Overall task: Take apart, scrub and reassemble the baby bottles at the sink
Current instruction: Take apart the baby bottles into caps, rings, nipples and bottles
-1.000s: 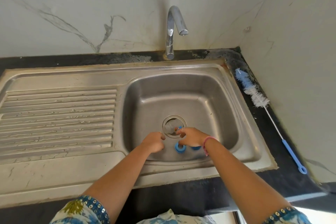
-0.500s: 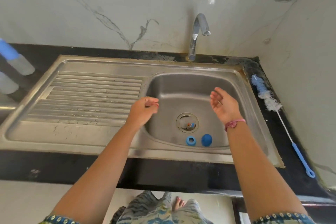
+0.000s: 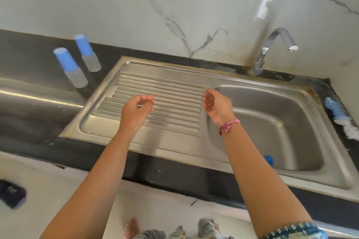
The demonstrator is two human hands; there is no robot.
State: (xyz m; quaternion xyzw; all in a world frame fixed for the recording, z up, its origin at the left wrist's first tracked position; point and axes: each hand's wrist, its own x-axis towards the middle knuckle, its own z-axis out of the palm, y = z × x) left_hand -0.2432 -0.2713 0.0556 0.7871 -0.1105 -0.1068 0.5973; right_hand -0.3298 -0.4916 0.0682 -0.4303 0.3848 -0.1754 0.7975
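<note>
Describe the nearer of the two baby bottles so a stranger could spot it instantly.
Start at the steel sink and look left of its ribbed draining board, on the dark counter. Two blue-capped bottles stand there; the nearer bottle is the left one, farther from the wall than the other bottle.

One wide-angle head camera is looking steeply down and forward from above the person, tilting so the bench (image 3: 29,68) is slanting across the picture. It is sitting close over the sink's drainboard (image 3: 159,99), taking in both forearms, the marble wall behind, the tap (image 3: 272,48) at right and the floor below.
</note>
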